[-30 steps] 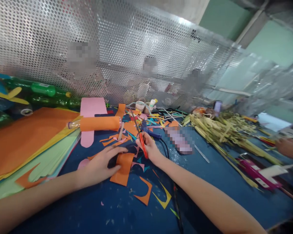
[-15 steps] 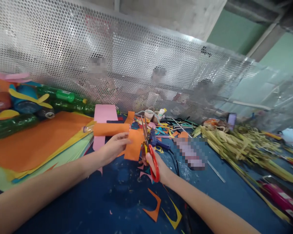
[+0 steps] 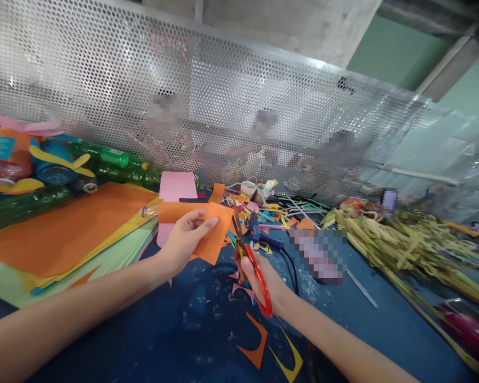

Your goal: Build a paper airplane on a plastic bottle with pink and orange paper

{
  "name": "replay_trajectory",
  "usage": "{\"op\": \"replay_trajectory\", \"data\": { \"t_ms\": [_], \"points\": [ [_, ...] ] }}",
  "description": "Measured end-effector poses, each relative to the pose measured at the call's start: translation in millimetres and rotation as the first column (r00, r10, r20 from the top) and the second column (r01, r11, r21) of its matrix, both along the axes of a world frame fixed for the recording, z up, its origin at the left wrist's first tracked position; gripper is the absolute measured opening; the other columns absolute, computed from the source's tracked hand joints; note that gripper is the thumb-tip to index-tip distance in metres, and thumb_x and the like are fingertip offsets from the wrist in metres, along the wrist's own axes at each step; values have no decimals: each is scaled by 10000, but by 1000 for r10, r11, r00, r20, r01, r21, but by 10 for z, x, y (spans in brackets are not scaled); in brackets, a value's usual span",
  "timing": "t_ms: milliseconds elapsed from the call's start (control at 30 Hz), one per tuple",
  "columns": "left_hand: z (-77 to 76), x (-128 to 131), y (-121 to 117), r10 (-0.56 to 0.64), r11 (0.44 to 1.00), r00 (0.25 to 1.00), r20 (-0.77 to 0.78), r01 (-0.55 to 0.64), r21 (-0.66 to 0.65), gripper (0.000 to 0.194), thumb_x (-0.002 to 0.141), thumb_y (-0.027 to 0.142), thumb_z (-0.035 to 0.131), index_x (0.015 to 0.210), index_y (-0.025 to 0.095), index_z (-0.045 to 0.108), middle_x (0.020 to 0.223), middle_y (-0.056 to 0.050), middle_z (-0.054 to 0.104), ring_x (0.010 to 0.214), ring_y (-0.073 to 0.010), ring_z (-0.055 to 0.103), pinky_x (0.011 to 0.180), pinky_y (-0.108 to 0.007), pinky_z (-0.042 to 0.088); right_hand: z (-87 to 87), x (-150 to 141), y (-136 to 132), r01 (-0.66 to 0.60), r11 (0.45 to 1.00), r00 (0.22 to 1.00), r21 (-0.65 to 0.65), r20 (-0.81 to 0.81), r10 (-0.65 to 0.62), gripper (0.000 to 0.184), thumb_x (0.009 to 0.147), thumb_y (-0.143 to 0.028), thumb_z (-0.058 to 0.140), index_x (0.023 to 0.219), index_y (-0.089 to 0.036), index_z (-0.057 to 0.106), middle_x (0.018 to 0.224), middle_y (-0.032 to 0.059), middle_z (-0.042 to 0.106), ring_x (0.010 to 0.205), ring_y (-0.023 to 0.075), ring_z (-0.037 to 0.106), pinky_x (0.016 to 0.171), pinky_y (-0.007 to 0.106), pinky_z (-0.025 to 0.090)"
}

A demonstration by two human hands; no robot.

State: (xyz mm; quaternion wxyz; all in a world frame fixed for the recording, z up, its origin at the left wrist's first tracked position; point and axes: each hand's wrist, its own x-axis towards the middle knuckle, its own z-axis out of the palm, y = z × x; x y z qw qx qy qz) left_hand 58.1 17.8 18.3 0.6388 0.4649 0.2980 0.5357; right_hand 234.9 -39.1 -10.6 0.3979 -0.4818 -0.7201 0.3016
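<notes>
My left hand (image 3: 187,238) pinches a rectangular piece of orange paper (image 3: 219,231) between thumb and fingers, above the blue table. Just right of it, my right hand (image 3: 257,274) grips red-handled scissors (image 3: 259,282), whose blades point up and away beside the paper's right edge. I cannot tell whether the blades touch the paper. Behind my left hand lies a plastic bottle wrapped in orange paper (image 3: 171,212), with pink paper (image 3: 178,186) under it. Part of the wrapped bottle is hidden by my hand and the orange piece.
Coloured paper sheets (image 3: 83,229) and green bottles (image 3: 27,205) lie at left. A blue glue gun (image 3: 259,231) with its cord sits beyond the scissors, near paper scraps. Dried husks (image 3: 383,239) and a magenta power strip (image 3: 471,330) are at right. A perforated metal screen (image 3: 223,106) stands behind.
My left hand has lifted the orange paper off the table and tilted it. The scissors have come up beside it, turned in my right hand. The view has shifted left.
</notes>
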Motion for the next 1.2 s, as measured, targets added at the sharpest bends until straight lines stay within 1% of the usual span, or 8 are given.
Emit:
{"op": "replay_trajectory", "data": {
  "t_ms": [133,300,400,633,800,933,1067,1200],
  "points": [
    [0,6,-28,32,999,999,-35,-31,19,261,681,314,703,838,173,549,785,-3,681,707,-156,645,648,-255,500,109,-25,-65,-53,998,978,15,203,49,327,874,-484,335,830,-203,496,660,9,491,579,163,463,552,301,390],
    [40,-6,-38,5,998,998,-68,0,70,230,696,306,687,835,165,569,819,-16,691,717,-158,652,632,-237,496,165,-12,-73,-47,997,950,64,312,25,344,875,-479,320,900,-187,500,733,42,520,640,189,481,622,342,405],
    [42,-12,-23,35,994,995,-94,-25,103,212,700,282,683,835,161,572,824,-20,691,739,-160,652,641,-235,497,169,-1,-60,-49,996,952,80,306,22,305,875,-454,345,894,-195,505,738,44,530,650,193,495,633,341,411],
    [36,-15,-11,46,985,989,-143,-21,172,191,712,274,664,842,161,581,890,-40,689,796,-174,648,679,-259,510,161,5,-39,-92,990,973,106,223,67,181,866,-375,427,904,-235,536,697,13,536,610,175,499,620,308,405],
    [32,-16,-14,40,982,988,-151,-11,186,190,720,281,654,850,163,582,859,-39,685,771,-174,645,676,-273,515,153,22,-36,-89,995,980,48,181,78,169,853,-387,448,831,-231,509,707,9,524,594,166,497,551,286,401],
    [1,-25,-10,69,977,983,-172,-31,212,195,716,283,656,854,166,583,801,-26,676,740,-171,636,684,-288,516,155,23,-32,-76,997,978,29,198,69,192,853,-400,440,789,-224,480,671,2,498,581,164,482,547,286,386],
    [1,-32,-23,82,975,979,-187,-40,217,196,713,291,653,850,166,588,767,-24,672,745,-182,631,665,-288,515,169,8,-26,-77,996,973,53,221,64,199,856,-403,424,812,-219,487,691,7,503,601,167,470,564,291,381],
    [24,-28,-29,119,976,976,-183,-82,200,216,707,298,657,862,162,590,781,-36,678,799,-206,632,668,-294,516,201,3,-37,-90,995,979,37,188,81,222,860,-428,414,846,-223,498,696,8,507,610,170,491,563,286,401]
  ]
}}
